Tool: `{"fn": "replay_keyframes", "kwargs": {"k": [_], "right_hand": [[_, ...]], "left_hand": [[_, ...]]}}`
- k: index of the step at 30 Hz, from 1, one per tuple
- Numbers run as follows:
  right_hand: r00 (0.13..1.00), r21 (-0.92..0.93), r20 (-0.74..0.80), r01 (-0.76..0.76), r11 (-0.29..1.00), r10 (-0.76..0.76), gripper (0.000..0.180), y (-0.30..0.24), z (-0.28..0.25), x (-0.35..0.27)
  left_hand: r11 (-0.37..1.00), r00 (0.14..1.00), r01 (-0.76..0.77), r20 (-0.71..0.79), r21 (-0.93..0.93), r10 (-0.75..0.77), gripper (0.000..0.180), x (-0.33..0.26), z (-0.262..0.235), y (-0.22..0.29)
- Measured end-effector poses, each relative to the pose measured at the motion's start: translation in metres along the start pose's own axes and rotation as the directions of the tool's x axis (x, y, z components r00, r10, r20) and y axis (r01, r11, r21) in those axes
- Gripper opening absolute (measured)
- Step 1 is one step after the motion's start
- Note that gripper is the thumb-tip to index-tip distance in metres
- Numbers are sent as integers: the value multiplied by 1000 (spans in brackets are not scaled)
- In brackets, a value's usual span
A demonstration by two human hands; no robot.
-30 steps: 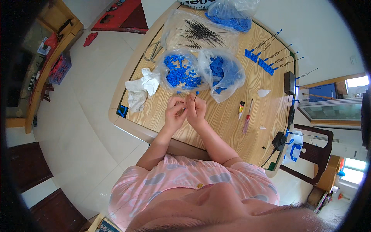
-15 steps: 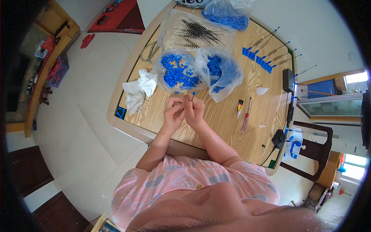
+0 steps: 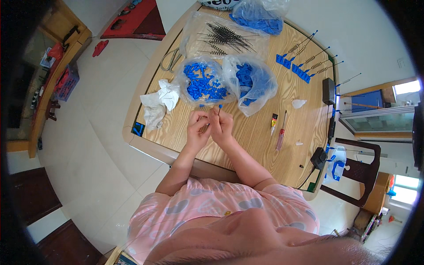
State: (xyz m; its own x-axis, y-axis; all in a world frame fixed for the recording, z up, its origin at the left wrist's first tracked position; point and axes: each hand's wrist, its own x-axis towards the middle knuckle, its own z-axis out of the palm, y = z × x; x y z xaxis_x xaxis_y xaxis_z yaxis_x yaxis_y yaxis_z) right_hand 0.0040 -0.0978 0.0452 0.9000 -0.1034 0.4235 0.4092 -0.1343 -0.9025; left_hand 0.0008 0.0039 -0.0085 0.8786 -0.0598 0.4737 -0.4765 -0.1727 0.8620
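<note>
My left hand (image 3: 197, 129) and my right hand (image 3: 222, 125) meet at the near side of the open bags, fingers closed. Between them is a spring wire with a blue tip (image 3: 220, 106), which pokes up past my right fingers; most of the wire is hidden in my grip. Just beyond lies a clear bag of small blue caps (image 3: 204, 84). Beside it, to the right, a second clear bag (image 3: 260, 88) holds larger blue pieces. Farther back, dark spring wires (image 3: 227, 36) are heaped on a plastic sheet (image 3: 191, 42).
Crumpled white tissue (image 3: 154, 108) and scissors (image 3: 169, 60) lie to the left. On the right are a glue tube (image 3: 274, 124), a screwdriver (image 3: 280, 139) and a black power adapter (image 3: 318, 158). Spring wires stand in blue bases (image 3: 301, 73) along the far right edge.
My hands stay in almost the same place, still around the spring wire. Its blue tip has shifted very slightly; the table things look unmoved.
</note>
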Motion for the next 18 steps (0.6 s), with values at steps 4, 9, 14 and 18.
{"fn": "replay_keyframes", "kwargs": {"k": [4,9,14,18], "right_hand": [[1000,-17,1,1,1000,-1,13,1,0,0],[1000,1,4,-19,1000,19,13,-1,1,0],[1000,-20,-2,-17,1000,17,12,-5,1,1],[1000,-15,-13,-1,1000,1,12,-4,1,1]], "left_hand": [[1000,1000,10,12,5,-10,16,-2,0,-4],[999,999,38,16,-24,-38,16,-3,0,-5],[999,999,49,14,-23,-49,17,-3,-1,-3],[997,998,63,13,-41,-63,18,-4,1,-5]]}}
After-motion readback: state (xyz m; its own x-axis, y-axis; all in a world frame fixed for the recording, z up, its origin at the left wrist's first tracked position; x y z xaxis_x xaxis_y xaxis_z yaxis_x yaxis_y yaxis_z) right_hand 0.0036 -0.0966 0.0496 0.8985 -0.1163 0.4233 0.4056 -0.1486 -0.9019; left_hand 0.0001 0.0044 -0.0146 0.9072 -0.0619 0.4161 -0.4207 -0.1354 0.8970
